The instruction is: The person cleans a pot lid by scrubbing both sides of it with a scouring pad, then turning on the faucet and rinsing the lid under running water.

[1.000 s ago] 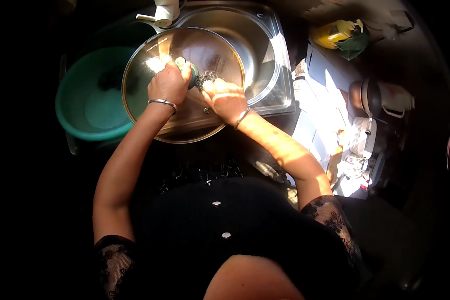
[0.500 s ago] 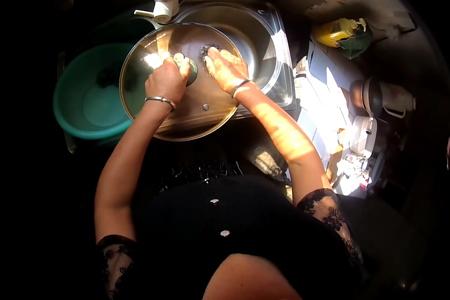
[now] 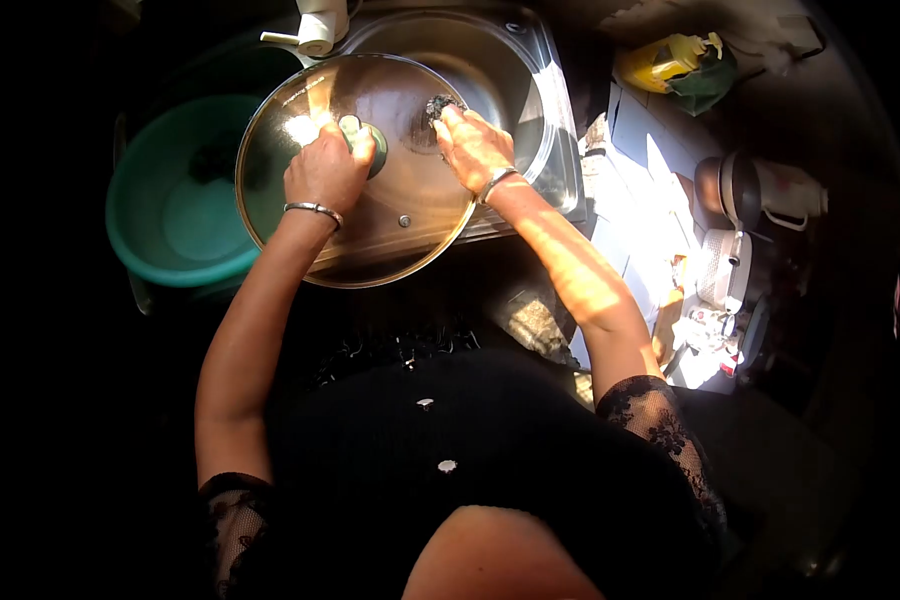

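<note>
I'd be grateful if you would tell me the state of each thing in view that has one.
left hand: closed around the knob
right hand: closed on the scrubber
lid: knob side up, held by its knob
scrubber: against the lid, partly covered by fingers
sink: partly hidden behind the lid
basin: uncovered
tap: no stream visible
bottle: pump top on

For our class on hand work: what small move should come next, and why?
Probably draw the dark scourer inward across the glass lid: the right hand holds it well out from the green knob, which the left hand grips.
</note>
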Action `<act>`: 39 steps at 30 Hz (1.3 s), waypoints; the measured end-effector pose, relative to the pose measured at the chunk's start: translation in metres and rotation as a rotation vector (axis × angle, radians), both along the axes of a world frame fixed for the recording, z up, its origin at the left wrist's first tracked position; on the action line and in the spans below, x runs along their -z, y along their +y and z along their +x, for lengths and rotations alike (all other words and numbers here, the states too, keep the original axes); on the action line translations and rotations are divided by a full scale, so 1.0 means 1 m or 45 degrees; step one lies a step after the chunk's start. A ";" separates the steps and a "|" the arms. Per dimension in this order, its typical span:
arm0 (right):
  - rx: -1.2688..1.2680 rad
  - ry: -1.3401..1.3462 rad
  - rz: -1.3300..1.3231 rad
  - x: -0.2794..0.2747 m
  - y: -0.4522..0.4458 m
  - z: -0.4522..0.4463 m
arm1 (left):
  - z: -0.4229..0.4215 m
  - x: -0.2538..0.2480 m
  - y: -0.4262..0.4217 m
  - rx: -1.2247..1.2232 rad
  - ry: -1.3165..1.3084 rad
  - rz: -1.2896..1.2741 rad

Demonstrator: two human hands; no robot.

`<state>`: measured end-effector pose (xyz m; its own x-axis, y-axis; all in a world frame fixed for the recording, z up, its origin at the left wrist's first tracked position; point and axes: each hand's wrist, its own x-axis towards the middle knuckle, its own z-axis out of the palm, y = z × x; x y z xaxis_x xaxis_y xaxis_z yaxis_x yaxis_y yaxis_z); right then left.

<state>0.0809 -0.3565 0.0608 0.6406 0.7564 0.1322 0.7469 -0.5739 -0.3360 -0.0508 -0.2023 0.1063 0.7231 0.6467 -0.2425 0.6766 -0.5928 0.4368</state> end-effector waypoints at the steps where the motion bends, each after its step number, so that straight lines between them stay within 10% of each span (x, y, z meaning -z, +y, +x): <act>1: -0.030 -0.018 0.030 0.000 -0.008 -0.008 | 0.001 -0.001 0.001 0.001 -0.002 -0.003; 39: -0.015 0.073 -0.162 -0.003 -0.002 0.024 | -0.003 0.004 -0.001 0.021 -0.052 0.034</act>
<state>0.1046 -0.3590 0.0638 0.6353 0.7722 -0.0018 0.7354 -0.6058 -0.3036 -0.0540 -0.2036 0.1025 0.7427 0.6405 -0.1953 0.6486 -0.6156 0.4475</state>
